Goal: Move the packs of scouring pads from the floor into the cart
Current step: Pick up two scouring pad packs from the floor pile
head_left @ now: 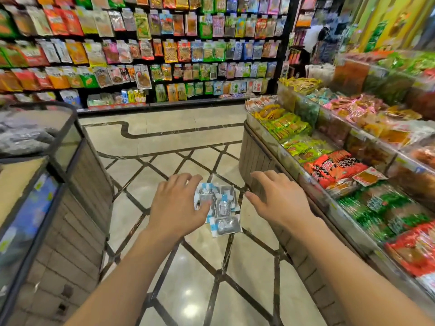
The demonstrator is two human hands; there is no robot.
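1. Head view shows both our bare arms reaching forward and down over a glossy tiled floor [164,142] with dark diagonal inlay lines.
2. Our left hand [180,203] is spread wide, fingers apart and slightly curled, holding nothing; it hovers above the packs, and its fingertips overlap the pile's left edge, though we cannot tell whether they touch it.
3. Our right hand [279,200] is likewise released, palm down with fingers splayed, empty, just to the right of the pile and apart from it.
4. The packs of scouring pads [223,208] lie in a loose heap on the floor between our two hands, white-and-blue wrappers showing grey pads inside.
5. A tiered snack display [329,165] runs along our right, its wood-panelled base near the pile.
6. A glass-sided bin stand [77,161] sits on our left.
7. A wall of hanging snack packets [146,48] fills the far end.
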